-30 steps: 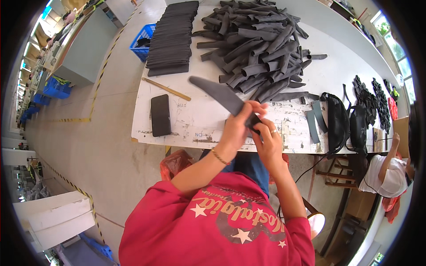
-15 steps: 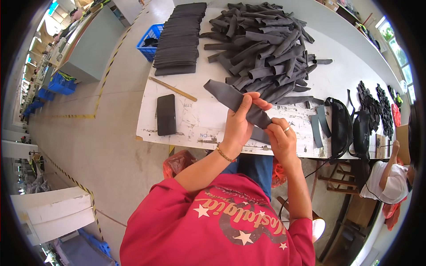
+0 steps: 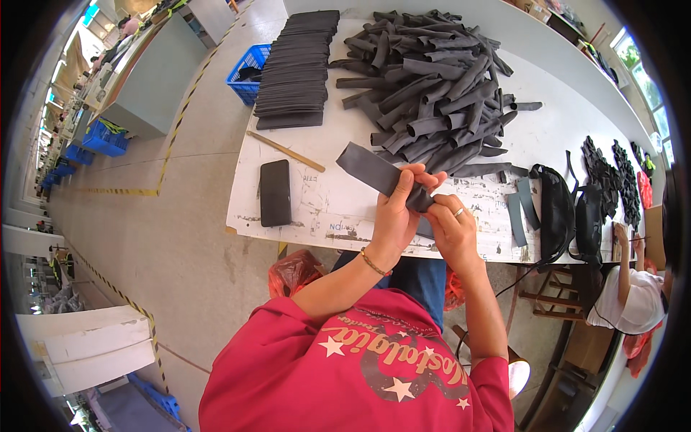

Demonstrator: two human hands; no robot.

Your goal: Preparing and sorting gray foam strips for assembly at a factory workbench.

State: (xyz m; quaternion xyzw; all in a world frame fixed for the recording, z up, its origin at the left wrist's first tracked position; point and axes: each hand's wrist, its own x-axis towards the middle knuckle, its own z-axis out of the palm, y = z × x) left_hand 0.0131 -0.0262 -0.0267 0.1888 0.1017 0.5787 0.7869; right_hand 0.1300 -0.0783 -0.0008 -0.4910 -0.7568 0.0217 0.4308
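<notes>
I hold a flat dark grey sleeve piece (image 3: 371,170) over the near edge of the white table (image 3: 324,205). My left hand (image 3: 399,212) grips its lower end from the left. My right hand (image 3: 452,229), with a ring on one finger, pinches the same end from the right. The piece points up and to the left, away from me. Beyond it lies a big loose heap of similar dark sleeves (image 3: 432,86). A neat stack of flattened pieces (image 3: 296,68) sits at the table's far left.
A black phone (image 3: 275,192) and a wooden stick (image 3: 285,151) lie on the table's left part. Black bags (image 3: 558,209) and two loose strips (image 3: 520,209) lie to the right. Another person (image 3: 633,288) sits at the right end. A blue crate (image 3: 248,72) stands on the floor.
Both hands have kept hold of the piece and shifted slightly along its lower end; the piece stays pointed up and left. The view has moved a little.
</notes>
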